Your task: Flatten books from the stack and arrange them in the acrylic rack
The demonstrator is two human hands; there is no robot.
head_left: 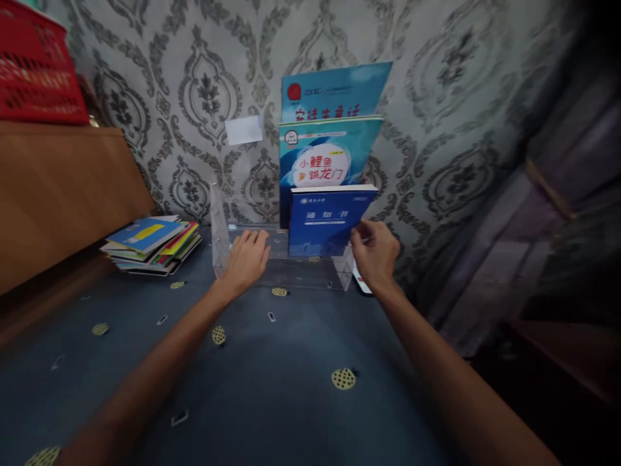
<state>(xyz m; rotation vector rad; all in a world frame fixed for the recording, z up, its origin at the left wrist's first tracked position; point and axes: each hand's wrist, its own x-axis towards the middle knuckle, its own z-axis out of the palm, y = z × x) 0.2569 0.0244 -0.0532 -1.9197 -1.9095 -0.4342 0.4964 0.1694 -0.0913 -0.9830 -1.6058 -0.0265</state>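
Observation:
A clear plastic book rack (220, 223) stands on the table against the wall. Upright in its right part is a dark blue booklet (315, 226). Behind the booklet rise a teal book with a white oval (323, 158) and a taller blue book (334, 94). At the booklet's right edge, my right hand (377, 252) is closed, thumb and fingers pinching that edge. My left hand (247, 259) hovers at the rack's left part, fingers loosely stretched and holding nothing; whether it touches the rack is unclear.
Left of the rack lies a pile of thin books (152, 243). A wooden cabinet (63, 194) bears a red basket (41, 71). Partly behind my right hand is a phone-like object (361, 283). A curtain (514, 239) hangs at right. The tablecloth (276, 401) is dark blue.

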